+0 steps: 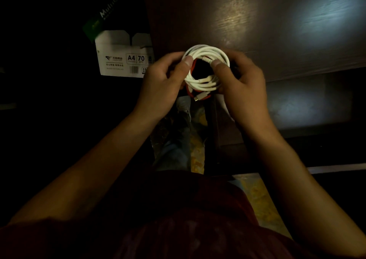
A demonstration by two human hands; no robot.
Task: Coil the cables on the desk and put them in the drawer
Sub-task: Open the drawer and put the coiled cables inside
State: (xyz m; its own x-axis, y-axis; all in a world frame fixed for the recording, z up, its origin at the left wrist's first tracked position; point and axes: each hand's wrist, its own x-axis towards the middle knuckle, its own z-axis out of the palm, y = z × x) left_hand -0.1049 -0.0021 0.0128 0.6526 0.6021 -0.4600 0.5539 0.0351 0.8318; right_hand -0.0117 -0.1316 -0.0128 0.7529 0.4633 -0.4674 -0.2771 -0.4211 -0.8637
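A white cable point(208, 51) is wound into a round coil, held in the air at the near edge of the dark wooden desk point(257, 21). A red cable point(200, 95) with a small plug hangs under the coil. My left hand point(162, 82) grips the coil's left side, thumb on top. My right hand point(241, 86) grips its right side, thumb pressed on the loops. Below the desktop, at the right, is a dark recess point(305, 100); whether it is the drawer is unclear.
A white A4 paper box point(120, 59) stands on the floor left of the desk, with a dark green pack point(99, 19) behind it. My legs and a shoe point(183, 106) are below the hands. The room is very dim.
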